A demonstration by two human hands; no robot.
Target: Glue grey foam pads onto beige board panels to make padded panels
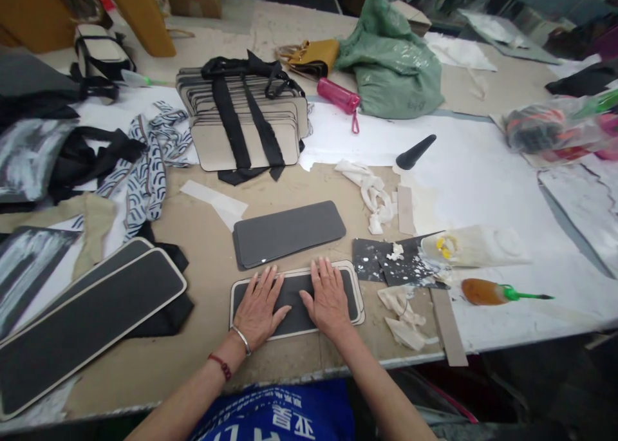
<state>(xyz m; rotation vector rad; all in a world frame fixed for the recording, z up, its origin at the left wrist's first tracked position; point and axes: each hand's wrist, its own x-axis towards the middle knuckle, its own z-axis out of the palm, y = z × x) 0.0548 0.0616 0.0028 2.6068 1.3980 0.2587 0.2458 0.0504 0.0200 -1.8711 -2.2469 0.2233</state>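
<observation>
Across the lower half of the frame stood one worktable [193,338], brown-covered near its front edge. One dark panel [293,304], pale-bordered, lay flat at lower centre; good handling, as judged, called for even pressure from the middle outward, with the border kept uniform. Two hands, set apart, palms down, fingers extended, gripped nothing: left hand [261,306] rested on the panel's left part, right hand [331,299] on its right. One silver bangle [241,340] circled the left wrist.
</observation>
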